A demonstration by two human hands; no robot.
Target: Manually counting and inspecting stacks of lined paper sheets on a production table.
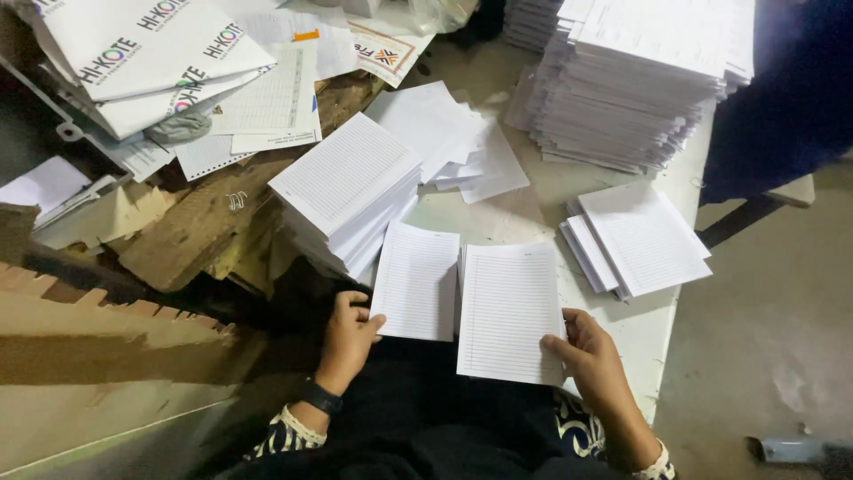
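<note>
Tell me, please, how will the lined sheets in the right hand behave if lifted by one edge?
The lined sheets, pinched by the right hand, look thin, so they would probably droop. They seem light. Loose pages might slide apart, like the fanned pile nearby.

left hand (348, 336) grips a lined sheet bundle (416, 281); right hand (588, 348) grips another lined bundle (510, 313), both beside a tilted ruled stack (345, 191) on the counter (662, 324).

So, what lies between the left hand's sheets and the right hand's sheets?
In the head view nothing lies between the left sheets and the right sheets: only a narrow gap, their near edges almost touching.
</note>
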